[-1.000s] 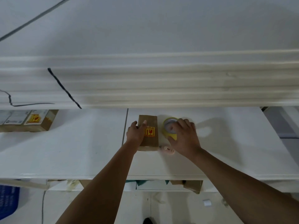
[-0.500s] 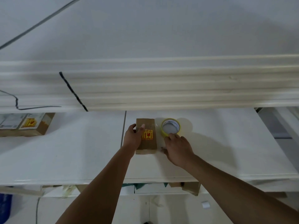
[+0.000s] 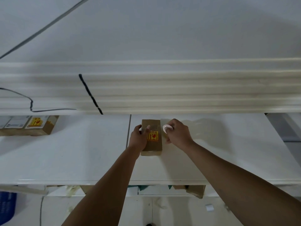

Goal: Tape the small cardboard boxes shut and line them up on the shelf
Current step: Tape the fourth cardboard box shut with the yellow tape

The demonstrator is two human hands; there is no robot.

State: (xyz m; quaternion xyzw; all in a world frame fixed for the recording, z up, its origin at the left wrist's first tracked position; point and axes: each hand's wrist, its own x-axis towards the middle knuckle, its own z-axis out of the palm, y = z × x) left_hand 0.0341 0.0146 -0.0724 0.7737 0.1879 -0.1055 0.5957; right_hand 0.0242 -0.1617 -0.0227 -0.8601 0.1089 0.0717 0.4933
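A small brown cardboard box [image 3: 154,145] with a yellow and red sticker lies on the white shelf [image 3: 228,160], long side pointing away from me. My left hand [image 3: 138,138] grips its left edge, thumb on the top face. My right hand [image 3: 178,133] is just right of the box, fingers curled round a small white and pink object [image 3: 167,128] next to the box's far right edge. The hand hides the yellow tape roll, apart from perhaps a pale yellow sliver at its left side.
A second, larger cardboard box [image 3: 27,126] with labels sits far left on the shelf. A stack of white boards [image 3: 162,92] overhangs the shelf's back. Cardboard scraps [image 3: 195,190] lie below the front edge, and a blue crate [image 3: 6,207] is at the lower left.
My right hand left the near side of the tape roll and moved forward over it, now holding the white and pink object beside the box. My left hand stayed on the box.
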